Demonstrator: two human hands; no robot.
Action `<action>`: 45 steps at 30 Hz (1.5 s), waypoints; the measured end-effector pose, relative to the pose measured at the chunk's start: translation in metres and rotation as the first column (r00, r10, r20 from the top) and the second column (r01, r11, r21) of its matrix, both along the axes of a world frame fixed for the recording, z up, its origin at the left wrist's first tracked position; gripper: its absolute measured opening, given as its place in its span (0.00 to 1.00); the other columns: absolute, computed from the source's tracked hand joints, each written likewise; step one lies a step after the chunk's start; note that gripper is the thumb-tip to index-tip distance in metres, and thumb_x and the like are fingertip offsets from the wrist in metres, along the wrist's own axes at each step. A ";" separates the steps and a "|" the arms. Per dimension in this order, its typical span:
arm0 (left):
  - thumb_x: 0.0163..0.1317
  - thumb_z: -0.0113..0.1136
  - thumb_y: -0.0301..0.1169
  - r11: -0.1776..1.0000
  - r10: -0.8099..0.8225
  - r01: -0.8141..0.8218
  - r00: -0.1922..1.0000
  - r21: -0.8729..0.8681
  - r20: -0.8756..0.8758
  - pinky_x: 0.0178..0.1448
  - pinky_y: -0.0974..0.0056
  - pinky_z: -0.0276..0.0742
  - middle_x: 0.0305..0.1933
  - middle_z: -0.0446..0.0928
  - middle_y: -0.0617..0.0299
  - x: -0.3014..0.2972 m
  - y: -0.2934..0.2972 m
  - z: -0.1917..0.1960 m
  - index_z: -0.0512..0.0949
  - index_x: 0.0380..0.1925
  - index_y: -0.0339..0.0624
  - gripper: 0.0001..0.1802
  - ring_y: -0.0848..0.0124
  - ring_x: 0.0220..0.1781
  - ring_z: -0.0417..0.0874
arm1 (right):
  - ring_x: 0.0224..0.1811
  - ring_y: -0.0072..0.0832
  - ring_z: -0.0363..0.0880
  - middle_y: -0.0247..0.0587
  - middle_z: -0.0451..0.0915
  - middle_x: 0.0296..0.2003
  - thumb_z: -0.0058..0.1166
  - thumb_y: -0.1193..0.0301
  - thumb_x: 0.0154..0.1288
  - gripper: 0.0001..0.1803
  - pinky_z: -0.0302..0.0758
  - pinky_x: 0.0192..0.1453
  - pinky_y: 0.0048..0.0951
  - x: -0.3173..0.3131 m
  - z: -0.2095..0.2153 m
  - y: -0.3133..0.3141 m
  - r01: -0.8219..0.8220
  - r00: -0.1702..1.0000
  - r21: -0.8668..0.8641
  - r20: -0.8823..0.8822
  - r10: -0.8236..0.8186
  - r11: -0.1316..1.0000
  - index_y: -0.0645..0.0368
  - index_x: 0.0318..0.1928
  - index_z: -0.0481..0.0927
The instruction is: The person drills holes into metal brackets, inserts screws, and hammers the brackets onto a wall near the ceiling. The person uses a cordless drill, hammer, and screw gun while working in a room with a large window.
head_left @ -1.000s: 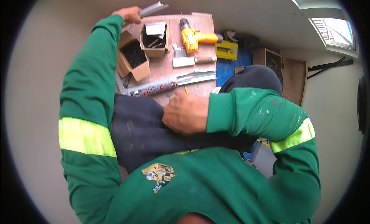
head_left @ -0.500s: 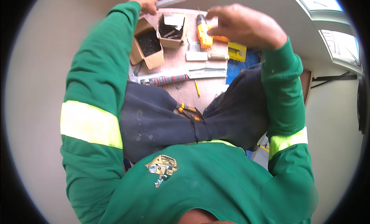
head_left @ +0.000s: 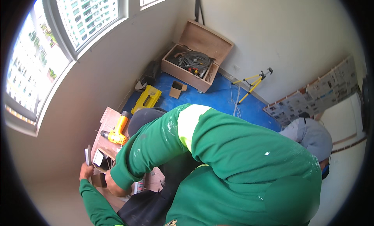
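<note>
My left hand (head_left: 86, 172) is at the lower left, raised beside a wooden board (head_left: 108, 122), and grips a thin grey flat piece (head_left: 88, 155) that stands upright. My right hand (head_left: 112, 186) reaches down close to it, by a small open cardboard box (head_left: 99, 158) on the board. My green sleeve (head_left: 163, 144) covers most of that hand, so its fingers are hidden. A yellow cordless drill (head_left: 117, 133) lies on the board just above both hands. A sealant tube (head_left: 140, 184) shows under my right forearm.
A blue sheet (head_left: 206, 103) covers the floor. On it are a yellow case (head_left: 146, 99), a small cardboard box (head_left: 177, 89), an open wooden crate of cables (head_left: 191, 63) and a yellow tripod (head_left: 251, 81). A person in a grey hood (head_left: 311, 135) crouches at right. Windows (head_left: 58, 35) run along the left.
The view has swung round and now takes in the room. My right hand came down from by the drill to the box near my left hand. The left still holds the grey piece.
</note>
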State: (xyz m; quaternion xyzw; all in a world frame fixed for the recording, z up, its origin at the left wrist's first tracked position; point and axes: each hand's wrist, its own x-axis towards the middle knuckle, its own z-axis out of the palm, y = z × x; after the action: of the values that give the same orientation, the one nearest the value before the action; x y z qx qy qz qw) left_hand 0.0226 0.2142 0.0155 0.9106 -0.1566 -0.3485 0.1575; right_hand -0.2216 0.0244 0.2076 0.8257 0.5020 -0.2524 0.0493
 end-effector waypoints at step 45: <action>0.69 0.70 0.55 0.915 0.122 0.279 0.498 -0.291 0.859 0.69 0.42 0.74 0.68 0.73 0.46 -0.166 -0.031 0.083 0.64 0.82 0.54 0.46 0.47 0.66 0.78 | 0.49 0.35 0.86 0.45 0.87 0.46 0.65 0.62 0.76 0.24 0.82 0.58 0.39 0.053 0.111 -0.122 0.472 0.781 -0.092 -0.419 -0.464 0.877 0.60 0.66 0.82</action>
State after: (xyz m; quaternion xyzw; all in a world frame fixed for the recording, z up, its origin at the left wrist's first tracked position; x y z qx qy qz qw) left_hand -0.1429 0.1836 0.0988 0.9014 -0.3230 0.1852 0.2210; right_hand -0.1690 -0.0977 0.3181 0.8486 0.2822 -0.4271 -0.1336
